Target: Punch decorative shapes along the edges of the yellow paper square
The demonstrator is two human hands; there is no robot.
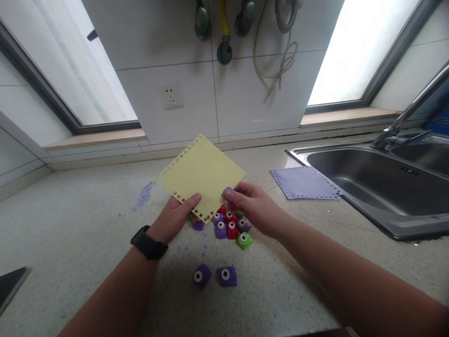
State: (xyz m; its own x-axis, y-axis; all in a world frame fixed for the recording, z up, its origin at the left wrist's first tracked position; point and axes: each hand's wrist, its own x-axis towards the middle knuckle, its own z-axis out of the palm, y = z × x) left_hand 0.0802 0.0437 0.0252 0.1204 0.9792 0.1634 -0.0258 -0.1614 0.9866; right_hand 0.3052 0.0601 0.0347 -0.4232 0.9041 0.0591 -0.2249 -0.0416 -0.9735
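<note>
My left hand (182,210) grips a yellow sheet of paper (205,171) by its near left edge, thumb on top. Small cut-out shapes run along two of the sheet's edges. Pinched in my right hand (254,203) is a purple craft punch (228,192), at the sheet's right edge. Under and beside the paper sits a cluster of several punches, among them a red punch (232,228) and a green punch (244,240). Closer to me lie two more, a purple punch (201,276) and a dark purple punch (228,276). The sheet hides part of the cluster.
A stack of lilac sheets (305,182) with punched edges lies at the right, against the steel sink (379,182). Purple paper scraps (143,195) are scattered on the speckled counter (87,220). A dark flat object (12,283) shows at the left edge.
</note>
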